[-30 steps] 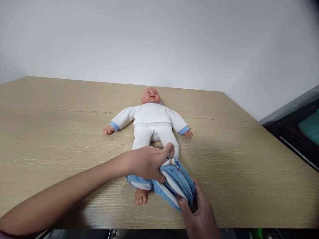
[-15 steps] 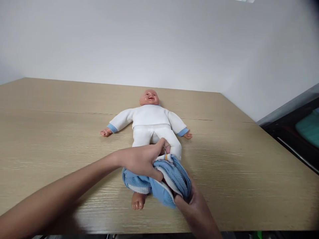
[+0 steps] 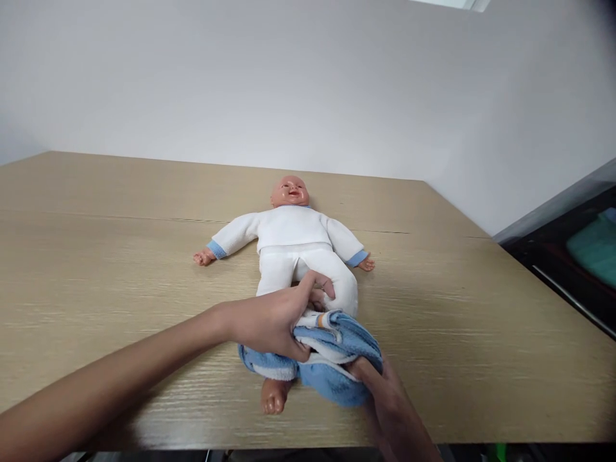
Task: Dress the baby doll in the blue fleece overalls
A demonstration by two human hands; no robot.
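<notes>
A baby doll in a white top and white leggings lies on its back, head toward the wall. Bunched around its lower legs is a blue and white terry garment, perhaps small trousers. My left hand pinches the garment's upper edge by an orange-striped tag, its fingers bent beside the doll's thigh. With its thumb inside an opening of the cloth, my right hand grips the right part from below. One bare doll foot sticks out at the left; the other is hidden in the cloth.
The doll rests on a wide wooden table whose front edge runs along the bottom of the view. A pale wall stands behind. At the right is a dark-framed object with green material in it.
My right hand has shifted slightly right, drawing the garment's opening wider. The doll's leg on that side bends outward a little more. My left hand keeps its hold.
</notes>
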